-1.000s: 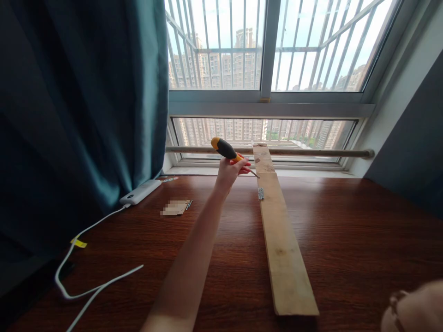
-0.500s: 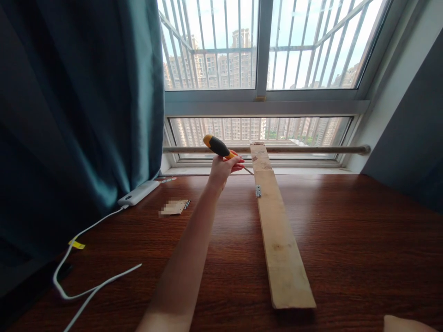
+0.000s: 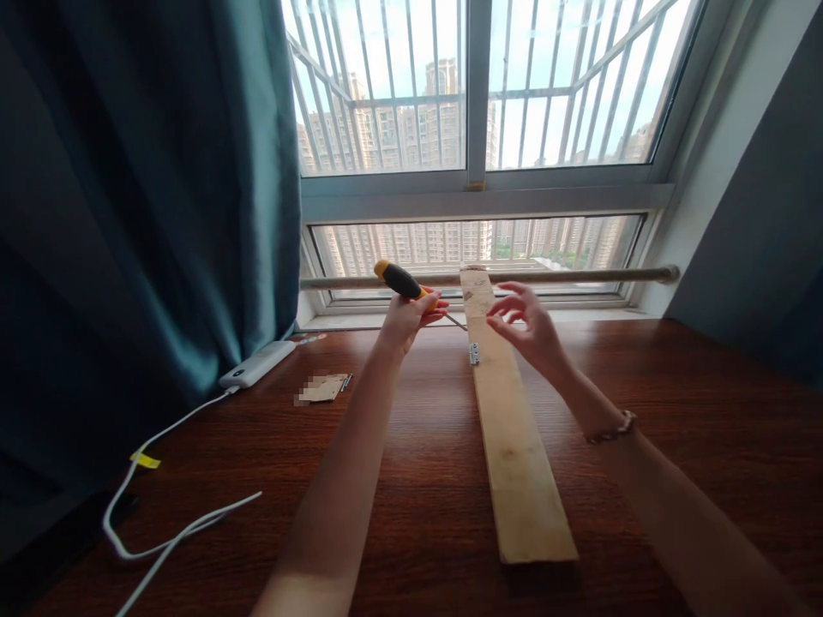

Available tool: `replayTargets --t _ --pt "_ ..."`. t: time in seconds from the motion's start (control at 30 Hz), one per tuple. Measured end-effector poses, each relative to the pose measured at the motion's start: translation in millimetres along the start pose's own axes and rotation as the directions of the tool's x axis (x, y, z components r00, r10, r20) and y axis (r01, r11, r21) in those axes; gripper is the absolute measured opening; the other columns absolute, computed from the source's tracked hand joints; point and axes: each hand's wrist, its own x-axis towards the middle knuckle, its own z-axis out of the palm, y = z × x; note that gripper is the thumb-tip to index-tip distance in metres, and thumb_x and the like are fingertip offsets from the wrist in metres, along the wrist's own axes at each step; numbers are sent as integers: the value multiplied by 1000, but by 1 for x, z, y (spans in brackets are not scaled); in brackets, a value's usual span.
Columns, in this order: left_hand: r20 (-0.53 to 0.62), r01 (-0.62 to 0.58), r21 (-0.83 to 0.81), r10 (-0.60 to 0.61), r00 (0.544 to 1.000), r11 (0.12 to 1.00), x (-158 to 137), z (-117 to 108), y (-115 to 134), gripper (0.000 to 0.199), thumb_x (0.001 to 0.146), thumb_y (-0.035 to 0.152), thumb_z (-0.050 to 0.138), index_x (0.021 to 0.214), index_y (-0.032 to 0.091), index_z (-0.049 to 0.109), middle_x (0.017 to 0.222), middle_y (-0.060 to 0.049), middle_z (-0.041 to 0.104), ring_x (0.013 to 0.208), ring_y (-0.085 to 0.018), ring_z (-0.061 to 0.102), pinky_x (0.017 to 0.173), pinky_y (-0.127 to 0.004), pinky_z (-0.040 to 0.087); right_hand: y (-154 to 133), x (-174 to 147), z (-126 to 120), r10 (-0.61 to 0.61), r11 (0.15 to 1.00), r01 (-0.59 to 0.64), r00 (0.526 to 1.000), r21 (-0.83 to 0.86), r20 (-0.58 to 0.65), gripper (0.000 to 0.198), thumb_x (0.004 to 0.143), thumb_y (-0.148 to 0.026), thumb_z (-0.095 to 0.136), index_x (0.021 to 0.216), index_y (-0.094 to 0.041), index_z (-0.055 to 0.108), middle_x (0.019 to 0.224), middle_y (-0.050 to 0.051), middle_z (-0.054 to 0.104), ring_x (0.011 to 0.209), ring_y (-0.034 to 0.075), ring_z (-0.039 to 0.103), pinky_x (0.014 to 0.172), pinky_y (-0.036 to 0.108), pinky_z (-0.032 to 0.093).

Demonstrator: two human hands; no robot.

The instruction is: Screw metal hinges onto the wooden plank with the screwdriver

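Observation:
My left hand (image 3: 405,321) is closed around a screwdriver (image 3: 402,281) with a black and yellow handle. Its metal shaft slopes down to the right, the tip close to the left edge of a long wooden board (image 3: 524,463). Over the board's far right edge hovers my right hand (image 3: 524,321), fingers bent and apart, with no object visible in it. A small metal hinge (image 3: 474,354) sits at the board's left edge, nearer to me than the screwdriver tip. Left of my left forearm, several screws (image 3: 346,382) lie beside a small piece of card (image 3: 323,388).
The board lies on a dark reddish wooden tabletop (image 3: 675,446), its far end by a horizontal rail (image 3: 579,276) at the window. A white power strip (image 3: 258,364) and its white cable (image 3: 167,433) are at the left, below a blue curtain (image 3: 257,171).
My right hand has come from the bottom right corner up to the board's far part. My left hand keeps its hold on the screwdriver. The view has shifted slightly.

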Motion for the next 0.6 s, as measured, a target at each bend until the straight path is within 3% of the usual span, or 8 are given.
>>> replayTargets --t 0.1,0.2,0.4,0.6 --pt "-6 31 16 -31 1000 999 -1 0 -1 13 71 15 65 79 9 58 65 -8 66 51 -10 62 53 -18 52 26 -13 14 88 996 -84 981 -30 172 76 61 -37 75 125 -19 37 99 7 64 90 22 56 77 36 44" --pt "7 44 20 -44 999 999 -1 -1 -1 13 71 16 65 80 9 58 66 -9 67 53 -10 62 55 -18 53 43 -23 25 115 990 -92 969 -111 217 83 56 -35 77 127 -21 35 102 5 64 99 25 50 88 41 37" --pt "68 87 33 -89 994 996 -2 3 -5 13 72 15 64 79 8 56 67 -10 67 55 -11 63 55 -19 53 45 -26 27 120 989 -102 975 -103 187 82 59 -37 76 127 -20 35 99 3 66 95 24 49 87 39 38" --pt "105 78 75 -85 991 994 -4 9 -11 12 72 14 65 77 9 55 64 -9 65 62 -15 65 56 -21 53 54 -28 30 93 991 -79 986 -104 140 65 57 -38 77 114 -21 50 105 6 63 105 24 48 89 38 38"
